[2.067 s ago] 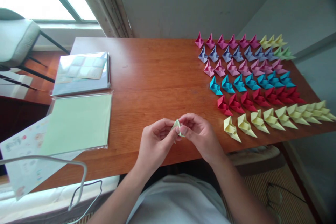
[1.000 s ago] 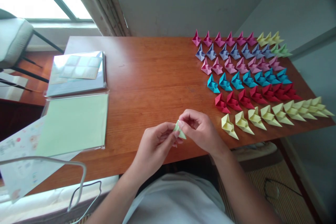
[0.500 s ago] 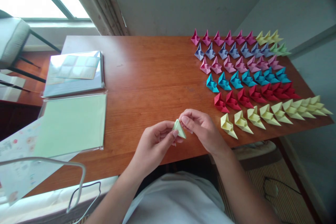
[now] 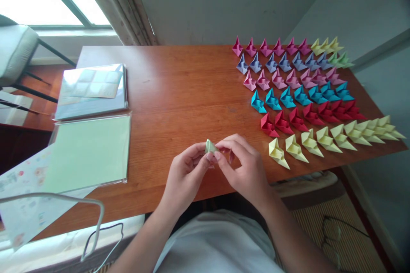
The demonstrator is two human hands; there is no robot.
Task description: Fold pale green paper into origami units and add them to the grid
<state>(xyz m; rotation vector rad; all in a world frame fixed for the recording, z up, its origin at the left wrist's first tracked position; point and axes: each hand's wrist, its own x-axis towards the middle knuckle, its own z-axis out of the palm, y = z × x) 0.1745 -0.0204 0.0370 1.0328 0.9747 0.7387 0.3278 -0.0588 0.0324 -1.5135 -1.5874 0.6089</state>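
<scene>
A small folded piece of pale green paper (image 4: 210, 146) is pinched between my two hands, above the table's front edge. My left hand (image 4: 187, 170) grips it from the left, thumb on the near side. From the right, my right hand (image 4: 245, 168) closes thumb and forefinger on its lower right part. The fingertips partly cover the paper, so its full shape is hidden. To the right of my hands stand folded paper boats in rows: pale yellow (image 4: 278, 153) nearest, then red (image 4: 269, 125), blue (image 4: 258, 101), pink (image 4: 250, 80), lilac (image 4: 242, 65) and magenta (image 4: 237, 47).
A pack of light green paper (image 4: 91, 153) lies at the left, with a shiny packet (image 4: 92, 89) behind it. Under the pack is a printed sheet (image 4: 25, 204). A white cable (image 4: 64, 198) arches over the front left. A chair (image 4: 19, 51) stands by the window.
The folded paper has shifted a little to the left and turned in my fingers. My right hand has moved left, and its thumb now meets the paper beside my left thumb.
</scene>
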